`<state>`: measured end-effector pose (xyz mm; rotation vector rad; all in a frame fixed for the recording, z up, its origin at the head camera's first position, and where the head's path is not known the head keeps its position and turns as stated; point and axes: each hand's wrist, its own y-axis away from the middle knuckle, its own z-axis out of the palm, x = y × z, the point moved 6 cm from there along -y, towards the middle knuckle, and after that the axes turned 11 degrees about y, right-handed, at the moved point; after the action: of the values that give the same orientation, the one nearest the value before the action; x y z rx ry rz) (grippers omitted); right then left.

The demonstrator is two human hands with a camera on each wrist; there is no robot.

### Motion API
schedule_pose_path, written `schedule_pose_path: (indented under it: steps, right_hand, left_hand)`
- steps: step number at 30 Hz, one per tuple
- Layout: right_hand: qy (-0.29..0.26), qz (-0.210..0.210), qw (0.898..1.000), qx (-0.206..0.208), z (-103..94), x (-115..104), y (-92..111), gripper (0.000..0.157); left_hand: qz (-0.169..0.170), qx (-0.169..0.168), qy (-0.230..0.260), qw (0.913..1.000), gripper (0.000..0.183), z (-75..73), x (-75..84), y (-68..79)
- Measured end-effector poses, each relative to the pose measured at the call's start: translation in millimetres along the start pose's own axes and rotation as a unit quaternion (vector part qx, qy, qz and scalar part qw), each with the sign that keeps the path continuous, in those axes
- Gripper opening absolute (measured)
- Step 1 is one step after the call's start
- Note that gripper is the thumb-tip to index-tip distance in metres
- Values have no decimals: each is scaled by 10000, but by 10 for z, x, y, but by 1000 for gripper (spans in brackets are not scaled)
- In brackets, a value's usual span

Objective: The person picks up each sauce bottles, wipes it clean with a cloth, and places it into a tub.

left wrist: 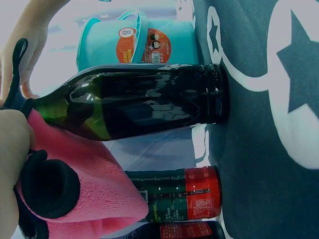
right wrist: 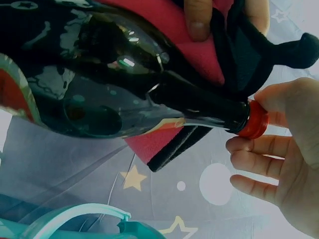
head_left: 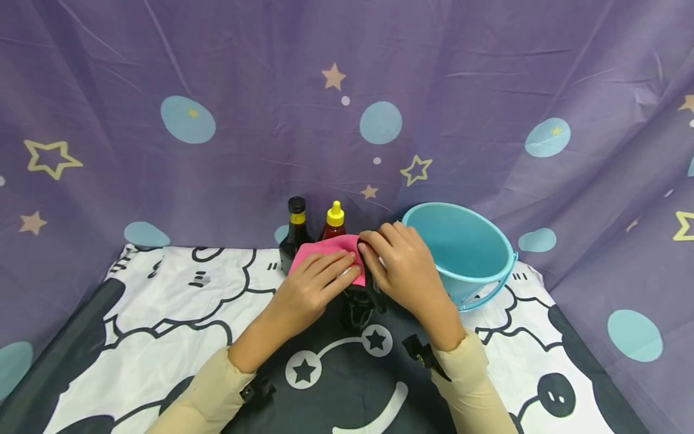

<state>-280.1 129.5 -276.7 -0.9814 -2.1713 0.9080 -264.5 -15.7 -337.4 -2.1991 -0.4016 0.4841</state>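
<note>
A dark glass bottle [left wrist: 149, 102] with a red cap [right wrist: 258, 119] stands upright on the cloth-covered table. In the right wrist view my right hand [right wrist: 294, 149] pinches that cap between thumb and forefinger, its other fingers spread below. My left hand [head_left: 317, 280] holds a pink cloth with black edging [left wrist: 94, 174] against the bottle's neck and shoulder. From the head view, the cloth and both hands hide the cap and much of the bottle. A black loop of the cloth [right wrist: 299, 52] sticks out near the right hand.
Behind the hands stand a dark bottle with a black cap [head_left: 296, 226] and a red bottle with a yellow cap [head_left: 335, 218]. A light blue bucket [head_left: 461, 280] sits close on the right, its handle lowered. A purple curtain [head_left: 260, 120] hangs at the back.
</note>
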Motion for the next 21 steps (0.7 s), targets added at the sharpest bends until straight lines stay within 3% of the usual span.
schedule_pose_path:
  steps: [8,21]
  right_hand:
    - [-56,10,10000,-4,3,35,3,20]
    - [-133,63,9999,-41,-1,39,16,17]
  left_hand:
    - [27,-44,-22,10000,32,19,-13,25]
    - [16,-224,17,9997,47,42,-19,51]
